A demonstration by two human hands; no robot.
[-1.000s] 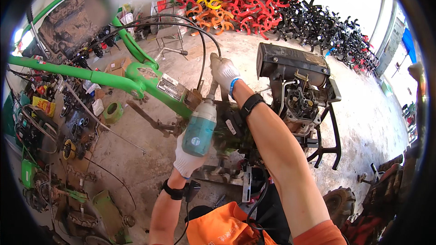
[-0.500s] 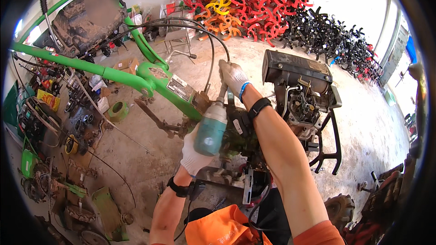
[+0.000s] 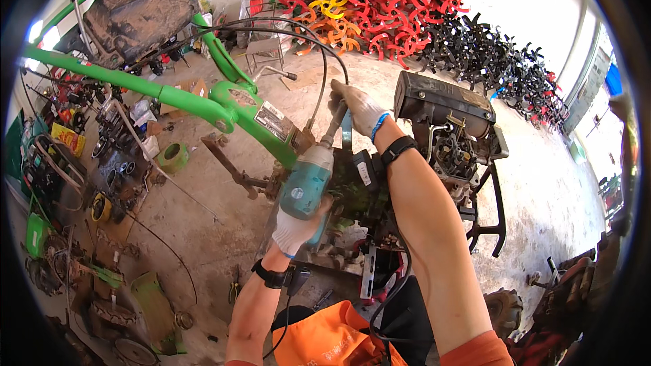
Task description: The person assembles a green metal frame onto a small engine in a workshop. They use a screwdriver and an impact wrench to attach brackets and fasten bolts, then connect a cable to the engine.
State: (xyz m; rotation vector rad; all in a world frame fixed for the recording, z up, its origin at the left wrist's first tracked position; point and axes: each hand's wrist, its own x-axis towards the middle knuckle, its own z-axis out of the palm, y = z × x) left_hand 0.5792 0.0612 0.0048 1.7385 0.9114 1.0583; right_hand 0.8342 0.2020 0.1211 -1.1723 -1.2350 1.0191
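Observation:
My left hand [image 3: 293,232], in a white knit glove, is wrapped round the handle of a teal impact wrench [image 3: 305,179]. The wrench points up and away, with a long metal socket [image 3: 333,125] on its nose. At the socket's far end my gloved right hand [image 3: 365,110] is closed, its fingers curled against the metal; what else they hold, if anything, is hidden. Close to the left of the wrench runs the green handlebar frame [image 3: 261,122] of a small tiller. Its dark, greasy gearbox body [image 3: 363,207] lies below my right forearm.
An engine with a black muffler [image 3: 444,105] stands right of my right hand. Black cables [image 3: 319,37] arch over the frame. Red, yellow and orange curved blades [image 3: 400,10] and black ones [image 3: 485,54] are heaped along the wall. Machine parts [image 3: 122,169] litter the left floor.
The wrench body has shifted slightly left and down, showing more of the socket. My right hand has moved a little right, with its fingers further up. The view has shifted slightly.

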